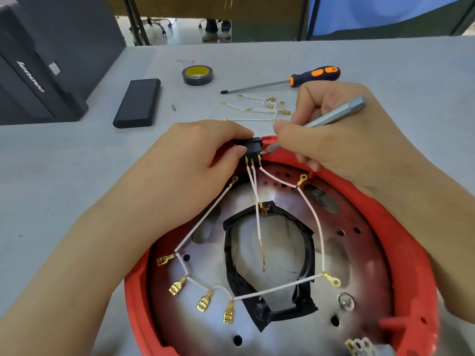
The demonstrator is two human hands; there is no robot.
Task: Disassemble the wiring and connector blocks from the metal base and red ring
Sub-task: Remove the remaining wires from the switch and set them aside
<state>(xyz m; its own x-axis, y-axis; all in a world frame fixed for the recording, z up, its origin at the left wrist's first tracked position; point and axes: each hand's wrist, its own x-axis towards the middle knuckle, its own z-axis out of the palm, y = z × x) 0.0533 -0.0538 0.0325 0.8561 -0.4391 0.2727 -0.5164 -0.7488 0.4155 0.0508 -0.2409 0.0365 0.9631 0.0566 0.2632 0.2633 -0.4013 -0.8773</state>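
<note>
A red ring (pixel 380 227) surrounds a round metal base (pixel 282 335) lying in front of me. At the ring's far edge sits a black connector block (pixel 253 145), pinched by my left hand (pixel 195 160). My right hand (pixel 334 134) grips a small silver screwdriver (pixel 334 115), whose tip touches the block's right side beside its brass terminals. White wires (pixel 318 227) with brass spade and ring lugs run from the block across the base. Black tape (pixel 305 253) frames the base's central opening.
On the grey table beyond lie a loose bundle of white wires (pixel 257 109), an orange-and-black screwdriver (pixel 285 80), a roll of black tape (pixel 197 75), a black rectangular block (pixel 138 102) and a small screw (pixel 174 107). A dark case (pixel 38 62) stands at the far left.
</note>
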